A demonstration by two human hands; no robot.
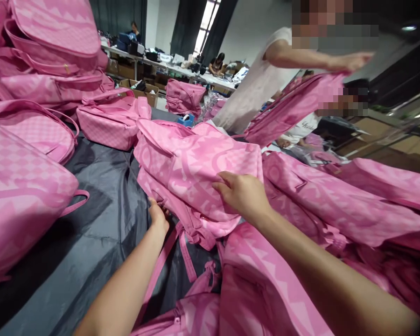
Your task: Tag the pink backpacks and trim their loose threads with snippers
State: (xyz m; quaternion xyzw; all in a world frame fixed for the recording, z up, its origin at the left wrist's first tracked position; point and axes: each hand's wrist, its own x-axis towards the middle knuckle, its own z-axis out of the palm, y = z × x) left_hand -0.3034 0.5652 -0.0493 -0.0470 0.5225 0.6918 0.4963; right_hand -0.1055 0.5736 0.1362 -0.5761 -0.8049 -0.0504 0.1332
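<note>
A pink patterned backpack (199, 163) lies on its side before me, its straps (187, 256) dangling toward me over the dark grey cloth. My right hand (243, 193) is closed on the fabric of its upper side, thumb and forefinger pinching. Down at the backpack's left lower edge is my left hand (158, 215), its fingers curled against the underside and partly hidden.
Pink backpacks pile up at left (56, 32) and at right (336, 196); another (259, 280) lies close below. A co-worker in a white shirt (245, 98) lifts a pink bag (297, 107). Cluttered tables (182, 70) stand behind.
</note>
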